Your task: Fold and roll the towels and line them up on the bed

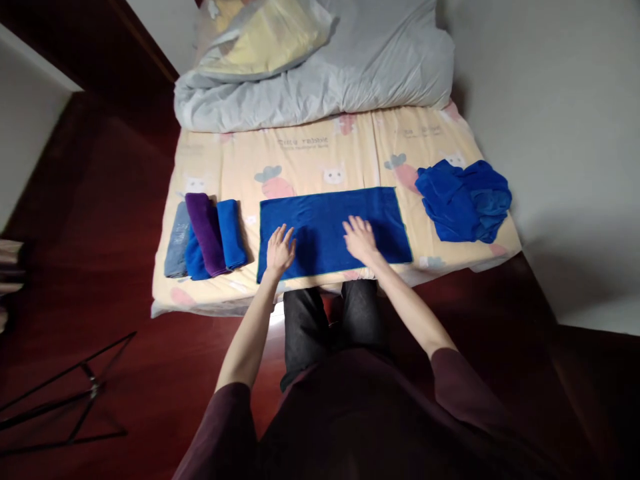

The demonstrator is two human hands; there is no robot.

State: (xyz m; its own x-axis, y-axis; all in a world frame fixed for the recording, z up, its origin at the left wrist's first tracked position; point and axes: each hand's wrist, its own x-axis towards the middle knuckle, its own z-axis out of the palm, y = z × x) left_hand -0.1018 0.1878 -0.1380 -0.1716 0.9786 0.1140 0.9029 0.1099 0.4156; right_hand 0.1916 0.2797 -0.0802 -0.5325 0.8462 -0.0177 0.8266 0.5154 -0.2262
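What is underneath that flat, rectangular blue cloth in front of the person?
The flat, rectangular blue cloth lies on a cream fabric bedsheet printed with carrots and animal faces, which shows beyond the cloth's far edge and sides. Whatever the cloth itself covers cannot be seen.

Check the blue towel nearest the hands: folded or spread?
Spread: the blue towel lies flat on the bed, all four corners showing.

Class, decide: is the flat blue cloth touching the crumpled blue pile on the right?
Apart. The head view shows a strip of patterned sheet between the flat blue cloth and the crumpled blue pile.
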